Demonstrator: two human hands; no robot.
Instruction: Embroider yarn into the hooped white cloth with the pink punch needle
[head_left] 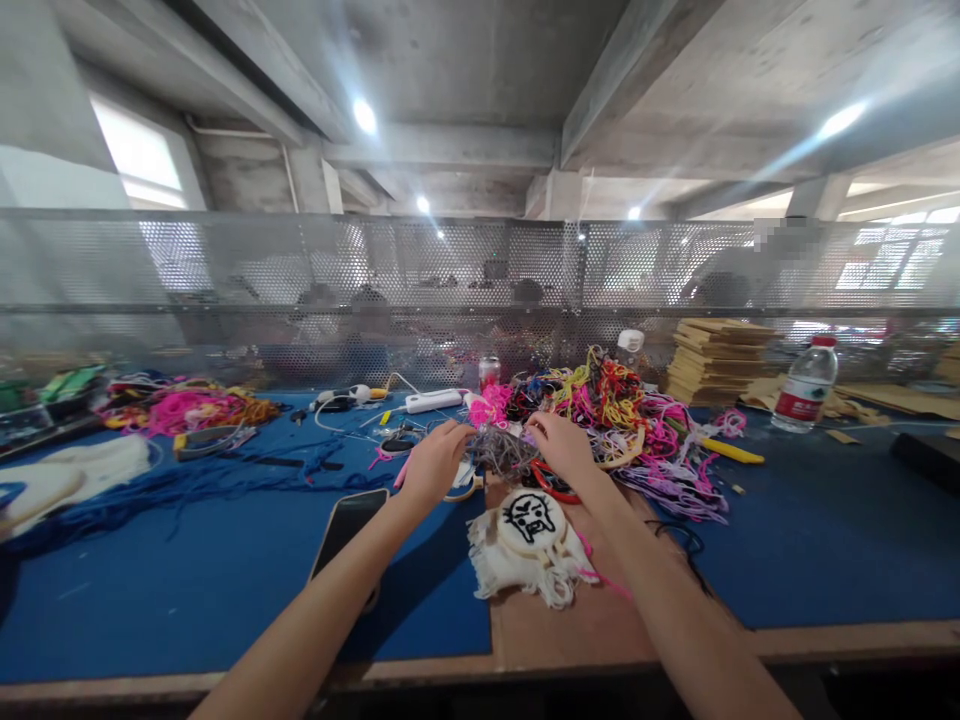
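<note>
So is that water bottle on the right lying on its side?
No, the water bottle stands upright with its red cap on top, close to the stack of cardboard sheets.

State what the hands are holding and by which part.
A tangle of grey cords: the left hand grips its left edge, the right hand its right edge.
</note>
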